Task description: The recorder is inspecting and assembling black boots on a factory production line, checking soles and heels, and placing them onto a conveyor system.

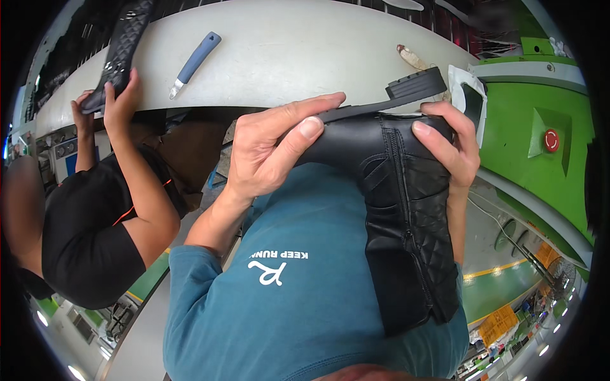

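Note:
A black boot (375,171) with a side zip and a quilted shaft lies upside down before my chest, its shaft hanging down. Along its upturned bottom runs a black sole (362,113) with a chunky heel block (416,87). At the toe, my left hand (260,149) pinches sole and boot together between thumb and fingers. The sole's heel end stands up off the boot, leaving a gap. My right hand (454,143) is closed round the boot's heel, thumb on the near side, with part of its fingers hidden behind.
A blue-handled knife (198,58) and a small pale tool with a dark tip (412,57) lie on the white worktable (279,51). To the right stands a green machine (527,152) with a red button (551,141). A co-worker (101,222) at left holds another black boot (121,57).

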{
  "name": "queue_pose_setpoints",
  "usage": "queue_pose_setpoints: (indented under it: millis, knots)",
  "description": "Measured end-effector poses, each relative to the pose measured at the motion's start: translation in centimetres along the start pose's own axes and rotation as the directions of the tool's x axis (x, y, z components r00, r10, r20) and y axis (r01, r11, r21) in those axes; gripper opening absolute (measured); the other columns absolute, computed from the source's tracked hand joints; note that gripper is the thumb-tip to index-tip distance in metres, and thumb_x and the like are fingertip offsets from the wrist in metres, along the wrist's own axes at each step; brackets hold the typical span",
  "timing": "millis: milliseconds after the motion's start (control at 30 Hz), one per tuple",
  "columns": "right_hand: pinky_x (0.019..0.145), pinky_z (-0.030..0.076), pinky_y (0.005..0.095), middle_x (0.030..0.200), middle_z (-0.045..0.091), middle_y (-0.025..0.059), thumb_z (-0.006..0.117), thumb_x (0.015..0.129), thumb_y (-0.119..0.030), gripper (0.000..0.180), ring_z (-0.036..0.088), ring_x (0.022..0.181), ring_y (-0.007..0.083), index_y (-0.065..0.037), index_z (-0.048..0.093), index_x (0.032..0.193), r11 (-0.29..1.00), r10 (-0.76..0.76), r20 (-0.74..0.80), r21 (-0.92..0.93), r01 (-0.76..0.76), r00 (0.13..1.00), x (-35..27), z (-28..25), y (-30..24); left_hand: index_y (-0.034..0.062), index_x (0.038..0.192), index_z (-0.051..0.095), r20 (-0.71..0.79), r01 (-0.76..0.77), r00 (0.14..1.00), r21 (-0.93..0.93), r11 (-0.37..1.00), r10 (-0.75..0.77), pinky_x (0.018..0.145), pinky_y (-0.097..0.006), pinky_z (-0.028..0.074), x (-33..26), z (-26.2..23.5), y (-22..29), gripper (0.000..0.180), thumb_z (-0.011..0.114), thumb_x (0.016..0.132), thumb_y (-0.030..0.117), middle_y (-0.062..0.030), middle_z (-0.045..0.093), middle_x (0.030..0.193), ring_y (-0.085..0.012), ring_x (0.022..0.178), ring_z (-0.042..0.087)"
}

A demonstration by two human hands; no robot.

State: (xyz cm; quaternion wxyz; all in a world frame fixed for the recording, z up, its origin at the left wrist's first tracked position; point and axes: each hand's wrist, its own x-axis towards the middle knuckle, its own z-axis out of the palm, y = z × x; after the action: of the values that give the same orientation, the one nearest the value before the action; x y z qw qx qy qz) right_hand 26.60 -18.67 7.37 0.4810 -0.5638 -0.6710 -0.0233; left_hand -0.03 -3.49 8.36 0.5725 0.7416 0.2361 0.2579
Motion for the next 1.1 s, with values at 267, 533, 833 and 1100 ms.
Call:
queue_pose_setpoints:
  millis: [267, 533, 833, 1100]
  knots:
    - [0.096, 0.063, 0.0352, 0.124, 0.075, 0.0162, 0.087, 0.078, -0.003, 0.045, 0.075, 0.109, 0.0272, -0.009, 0.086, 0.123, 0.998, 0.038, 0.020, 0.053, -0.039, 0.999, 0.4, 0.0, -0.4, -0.0089, 0.150, 0.063, 0.118, -0.196, 0.975, 0.048, 0.979, 0.189, 0.114, -0.042, 0.057, 0.4, -0.6, -0.3, 0.097, 0.103, 0.073, 0.034, -0.0267, 0.074, 0.142, -0.0348, 0.131, 0.075]
    - [0.090, 0.064, 0.0349, 0.123, 0.075, 0.0171, 0.086, 0.079, -0.003, 0.045, 0.076, 0.107, 0.0282, -0.008, 0.085, 0.123, 0.995, 0.070, 0.056, 0.069, -0.074, 0.996, 0.2, 0.3, -0.3, -0.0082, 0.160, 0.053, 0.121, -0.126, 0.984, -0.015, 0.992, 0.127, 0.118, -0.040, 0.052, 0.3, -0.6, 0.2, 0.083, 0.086, 0.095, 0.030, -0.0268, 0.073, 0.144, -0.0340, 0.136, 0.071]
    - [0.090, 0.064, 0.0362, 0.123, 0.075, 0.0152, 0.087, 0.075, -0.005, 0.050, 0.077, 0.105, 0.0284, -0.012, 0.086, 0.125, 0.999, 0.036, 0.140, 0.002, -0.036, 0.989, 1.0, 0.2, -0.8, -0.0076, 0.146, 0.069, 0.155, 0.246, 0.963, -0.185, 0.951, -0.219, 0.109, -0.035, 0.056, -0.2, -0.5, 0.3, 0.047, 0.045, 0.120, 0.023, -0.0202, 0.077, 0.137, -0.0236, 0.123, 0.075]
    - [0.097, 0.062, 0.0343, 0.122, 0.076, 0.0138, 0.084, 0.074, -0.003, 0.049, 0.077, 0.109, 0.0262, -0.008, 0.086, 0.122, 0.989, 0.128, 0.140, 0.056, -0.137, 0.982, 1.6, 0.4, -0.7, -0.0055, 0.146, 0.069, 0.112, -0.060, 0.992, 0.025, 0.998, 0.057, 0.110, -0.038, 0.057, 0.1, -0.3, 0.2, 0.074, 0.093, 0.088, 0.032, -0.0212, 0.078, 0.135, -0.0300, 0.123, 0.077]
